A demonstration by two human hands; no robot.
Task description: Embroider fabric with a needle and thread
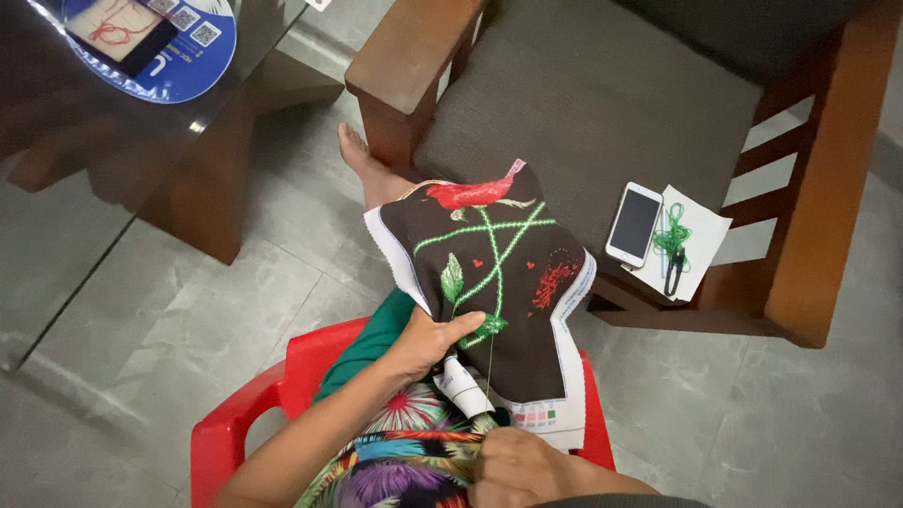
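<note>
**A:** We're looking straight down at a person who is sitting on a red plastic chair [246,414], and a dark embroidery cloth [513,310] is lying spread across the lap.

**B:** The left hand [425,341] is gripping that cloth at its near left edge, the thumb pressing down beside a stitched green leaf [452,279]. The fingers are curling under the fabric, so it's closed on the cloth.

**A:** And the right hand [522,466]?

**B:** It's sitting low at the bottom of the frame, bunched into a fist just below the cloth's white border. A green thread [490,362] is running down from the stitching toward it, taut and near vertical. Whether the fingers are pinching that thread or a needle, I cannot tell; the grip is hidden.

**A:** The cloth itself is showing a red bird [470,194] at the top, green crossing lines through the middle and a small red motif to the right.

**B:** Beyond the knees, a wooden armchair [602,103] is standing with a white smartphone [633,224] on its seat edge. Just beside the phone, small snips [674,270] and a tangle of green floss [672,238] are resting on a sheet of paper.

**A:** One bare foot [362,160] is showing on the tiled floor by the chair leg.
</note>
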